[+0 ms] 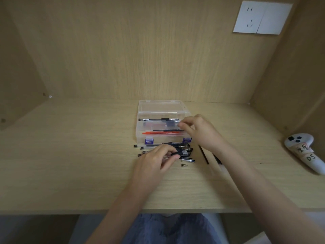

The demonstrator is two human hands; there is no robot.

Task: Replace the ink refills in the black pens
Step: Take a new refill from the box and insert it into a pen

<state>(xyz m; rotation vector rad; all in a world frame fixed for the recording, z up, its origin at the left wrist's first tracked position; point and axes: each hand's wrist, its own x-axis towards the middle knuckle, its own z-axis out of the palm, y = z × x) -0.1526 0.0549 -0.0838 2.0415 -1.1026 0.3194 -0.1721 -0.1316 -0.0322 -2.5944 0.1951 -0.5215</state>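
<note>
A clear plastic box (163, 110) stands open on the desk, holding a black pen (158, 119), thin refills and a red packet (158, 132). In front of it lies a pile of black pens (182, 148). My left hand (154, 159) grips one black pen from the pile by its barrel. My right hand (198, 131) reaches over the box's right end, its fingertips pinching the end of a thin refill (168, 130). A small pen tip (184, 165) lies loose near the pile.
A white controller (304, 150) with handwritten tape lies at the desk's right edge. A dark thin refill (204, 154) lies on the desk under my right forearm. A wall socket (260, 17) sits high on the back panel. Wooden side walls enclose the desk.
</note>
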